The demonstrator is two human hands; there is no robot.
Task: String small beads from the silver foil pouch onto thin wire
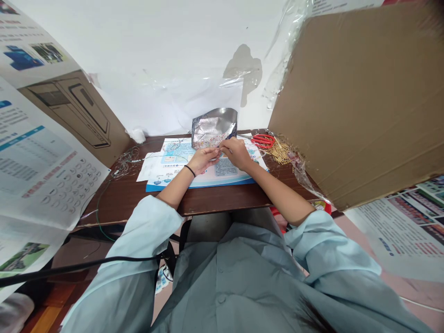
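My left hand (204, 160) and my right hand (234, 152) meet fingertip to fingertip over printed sheets (173, 172) on a dark wooden table. Both are closed in a pinch; what lies between the fingers is too small to make out. Just behind them an open silvery pouch (210, 129) stands with small pale and pinkish beads inside. A thin green string (163, 158) runs from the left side of the table toward my left hand. Red-handled scissors (262, 140) lie to the right of my right hand.
Tangled clear and green thread (124, 164) lies at the table's left. Thin golden sticks (280, 151) are heaped right of the scissors, beside crumpled clear plastic (301, 167). Cardboard panels stand at the left (83, 111) and right (360, 101). A white wall (166, 41) rises behind.
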